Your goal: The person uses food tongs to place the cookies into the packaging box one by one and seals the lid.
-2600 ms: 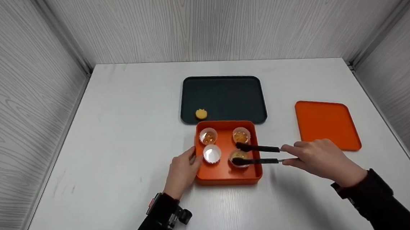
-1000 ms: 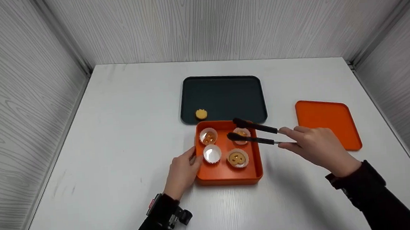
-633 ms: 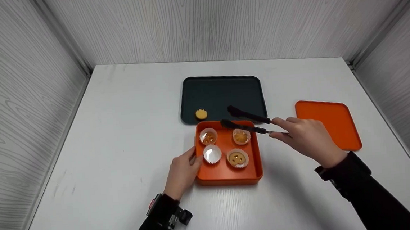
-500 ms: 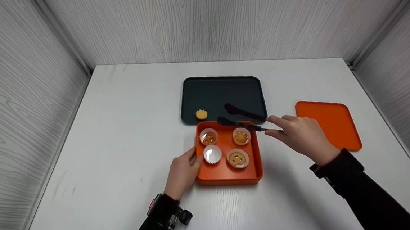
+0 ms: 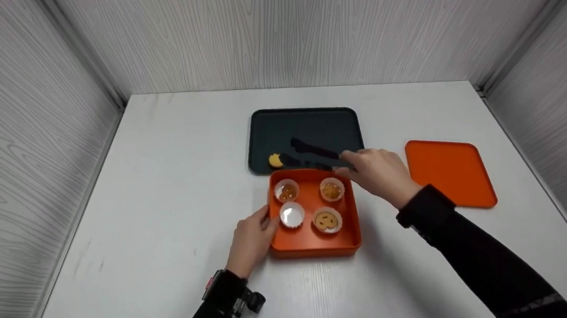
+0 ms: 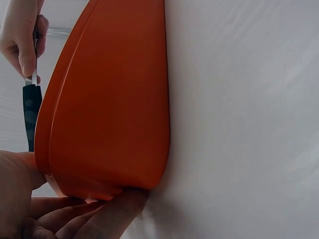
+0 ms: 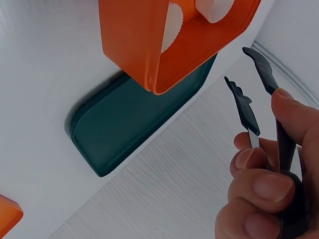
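My left hand (image 5: 250, 241) grips the left wall of an orange box (image 5: 316, 239), thumb at the rim and fingers against the outer side. Paper cups stand inside the box: one at the front left (image 5: 292, 214) shows white and bare, while a pretzel-shaped cookie (image 5: 325, 220) and others fill the rest. My right hand (image 5: 377, 175) holds black-tipped tongs (image 5: 316, 149), their tips spread apart. One tip is beside a small yellow cookie (image 5: 275, 160) on the dark green tray (image 5: 306, 122) and partly covers it. Whether it touches the cookie cannot be told.
The dark tray lies just behind the box. A flat orange tray (image 5: 452, 174) sits to the right on the white table (image 5: 180, 186). Grey wood-grain panels (image 5: 275, 35) close off the back and both sides.
My right hand has carried the tongs from over the cups in the box, back and left, to the yellow cookie. The left hand and box have stayed in place.
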The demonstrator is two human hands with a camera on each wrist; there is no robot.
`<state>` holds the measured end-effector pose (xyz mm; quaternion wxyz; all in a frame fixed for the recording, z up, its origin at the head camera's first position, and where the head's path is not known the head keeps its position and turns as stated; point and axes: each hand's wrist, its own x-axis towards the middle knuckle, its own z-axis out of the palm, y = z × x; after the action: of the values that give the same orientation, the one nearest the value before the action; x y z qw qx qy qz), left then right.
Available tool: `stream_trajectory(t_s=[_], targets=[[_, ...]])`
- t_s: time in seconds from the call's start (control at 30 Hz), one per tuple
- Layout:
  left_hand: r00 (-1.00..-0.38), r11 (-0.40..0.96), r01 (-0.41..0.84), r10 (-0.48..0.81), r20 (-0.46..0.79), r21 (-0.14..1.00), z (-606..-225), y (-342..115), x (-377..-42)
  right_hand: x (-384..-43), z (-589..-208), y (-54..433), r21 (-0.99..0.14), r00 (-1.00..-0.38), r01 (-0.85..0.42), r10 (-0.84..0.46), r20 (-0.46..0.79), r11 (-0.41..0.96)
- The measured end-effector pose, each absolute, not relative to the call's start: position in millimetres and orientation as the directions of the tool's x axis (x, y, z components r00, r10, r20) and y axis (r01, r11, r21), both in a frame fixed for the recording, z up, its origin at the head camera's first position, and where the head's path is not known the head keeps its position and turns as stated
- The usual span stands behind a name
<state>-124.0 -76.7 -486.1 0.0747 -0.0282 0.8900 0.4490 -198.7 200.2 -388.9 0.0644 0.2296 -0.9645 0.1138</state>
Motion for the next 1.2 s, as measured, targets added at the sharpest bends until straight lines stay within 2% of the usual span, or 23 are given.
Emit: stream_trajectory(t_s=[0.3, 0.7, 1.2], targets=[[-0.990, 0.596, -0.104, 0.014, -0.139, 0.797, -488.5, -78.3, -122.6, -219.5, -395.3, 173.3, -0.158, -0.907, -0.421, -0.418, 0.057, 0.893], [-0.987, 0.590, -0.123, 0.012, -0.161, 0.798, -488.7, -77.2, -123.8, -230.9, -401.3, 155.1, -0.139, -0.905, -0.424, -0.424, 0.034, 0.895], [-0.988, 0.594, -0.111, 0.017, -0.150, 0.797, -488.1, -76.4, -125.3, -233.8, -408.0, 147.1, -0.038, -0.901, -0.433, -0.432, 0.026, 0.901]])
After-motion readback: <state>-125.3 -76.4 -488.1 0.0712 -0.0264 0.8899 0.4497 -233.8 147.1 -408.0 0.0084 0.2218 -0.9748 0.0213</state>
